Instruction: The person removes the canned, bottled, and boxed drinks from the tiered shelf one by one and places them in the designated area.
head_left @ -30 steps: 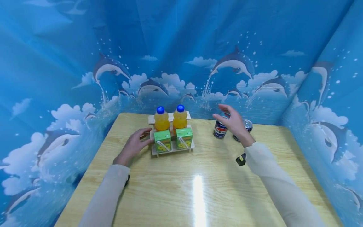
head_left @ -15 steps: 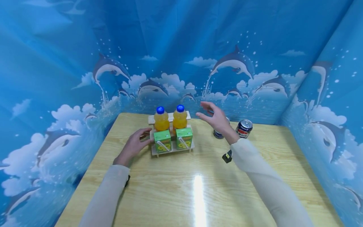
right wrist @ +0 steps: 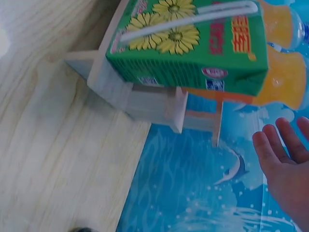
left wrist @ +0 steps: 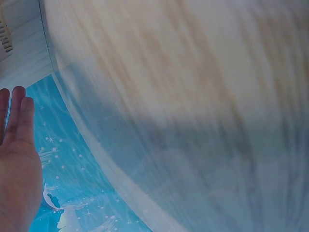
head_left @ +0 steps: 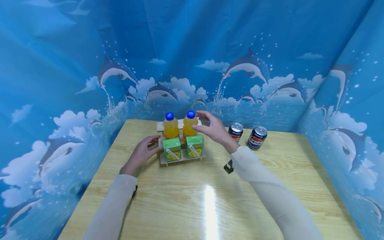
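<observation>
A small wooden two-tier rack (head_left: 183, 160) stands on the table. On its upper tier are two bottles of orange drink with blue caps, a left bottle (head_left: 171, 129) and a right bottle (head_left: 188, 128). Two green juice boxes, left (head_left: 172, 149) and right (head_left: 195, 146), with straws on their fronts, fill the lower tier. My left hand (head_left: 142, 154) rests at the rack's left edge, fingertips right beside it. Beside the right bottle is my right hand (head_left: 213, 128), thumb and fingers spread on either side of it. In the right wrist view its fingers (right wrist: 271, 145) are straight, short of the bottle.
Two dark blue soda cans, one (head_left: 235, 130) partly behind my right wrist and another (head_left: 257, 137) farther right, stand near the table's back edge. A blue dolphin-print curtain (head_left: 180, 50) encloses the wooden table (head_left: 180, 206) at the back and sides.
My right hand has moved left from above the cans to the right bottle, uncovering the cans. The left hand and the rack have stayed in place.
</observation>
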`<state>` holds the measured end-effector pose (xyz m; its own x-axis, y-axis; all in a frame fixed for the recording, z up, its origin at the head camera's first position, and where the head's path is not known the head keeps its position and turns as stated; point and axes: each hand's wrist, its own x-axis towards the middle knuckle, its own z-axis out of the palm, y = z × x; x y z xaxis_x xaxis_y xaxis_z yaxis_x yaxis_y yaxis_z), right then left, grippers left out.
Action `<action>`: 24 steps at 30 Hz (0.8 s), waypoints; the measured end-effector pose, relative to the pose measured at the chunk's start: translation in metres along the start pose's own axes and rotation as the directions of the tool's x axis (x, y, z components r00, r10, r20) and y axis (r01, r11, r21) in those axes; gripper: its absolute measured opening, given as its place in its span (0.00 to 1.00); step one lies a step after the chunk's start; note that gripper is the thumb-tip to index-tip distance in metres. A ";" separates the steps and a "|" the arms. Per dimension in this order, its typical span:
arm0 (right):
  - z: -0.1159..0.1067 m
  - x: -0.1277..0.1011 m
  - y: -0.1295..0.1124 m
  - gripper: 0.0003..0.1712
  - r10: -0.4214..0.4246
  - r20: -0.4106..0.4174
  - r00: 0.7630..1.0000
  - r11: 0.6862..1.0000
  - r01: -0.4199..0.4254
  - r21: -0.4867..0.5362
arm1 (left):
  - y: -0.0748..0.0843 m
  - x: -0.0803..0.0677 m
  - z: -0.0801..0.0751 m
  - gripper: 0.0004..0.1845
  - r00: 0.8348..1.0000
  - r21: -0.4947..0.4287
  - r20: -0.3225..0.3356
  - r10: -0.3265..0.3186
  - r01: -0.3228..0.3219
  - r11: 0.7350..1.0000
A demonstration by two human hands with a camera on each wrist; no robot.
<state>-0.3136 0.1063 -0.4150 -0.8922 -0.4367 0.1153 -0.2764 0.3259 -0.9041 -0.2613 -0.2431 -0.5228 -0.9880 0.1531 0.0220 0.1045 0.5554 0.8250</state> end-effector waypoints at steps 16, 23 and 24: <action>0.020 0.008 -0.004 0.42 0.030 0.001 1.000 1.000 -0.030 0.006 | 0.004 0.000 0.002 0.34 1.000 0.016 -0.023 0.005 -0.004 1.000; 0.021 0.010 -0.003 0.40 0.026 -0.004 1.000 1.000 -0.026 0.015 | 0.003 0.000 0.001 0.34 1.000 0.014 -0.015 -0.003 0.003 1.000; 0.021 0.010 -0.004 0.40 0.026 -0.004 1.000 1.000 -0.026 0.013 | 0.003 0.000 0.001 0.34 1.000 0.015 -0.016 -0.003 0.003 1.000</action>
<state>-0.3141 0.0832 -0.4192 -0.9006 -0.4245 0.0938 -0.2488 0.3264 -0.9119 -0.2611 -0.2403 -0.5209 -0.9900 0.1386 0.0281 0.1027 0.5679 0.8167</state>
